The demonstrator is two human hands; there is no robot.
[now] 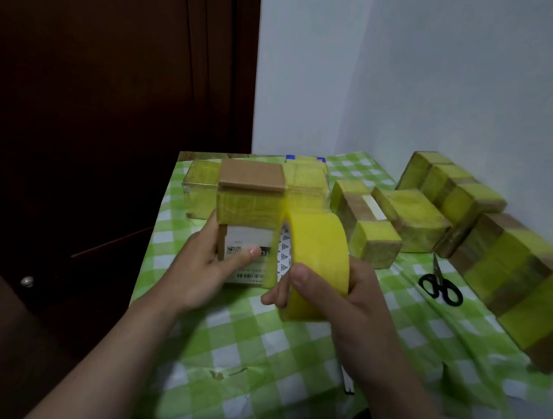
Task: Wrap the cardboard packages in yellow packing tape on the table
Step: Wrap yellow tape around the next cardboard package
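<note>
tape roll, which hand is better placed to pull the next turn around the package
Right, probably. The right hand grips the tape roll, whose strip runs up to the package. The left hand holds the package, thumb on its white label, so it is busy steadying it.

tape roll (318,255): yellow | tablecloth (272,357): green-white check | scissors (440,285): black | door (110,87): dark brown

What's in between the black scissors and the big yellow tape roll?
In the head view, the right hand gripping the tape roll comes first, then only bare green checked tablecloth up to the scissors.
</note>
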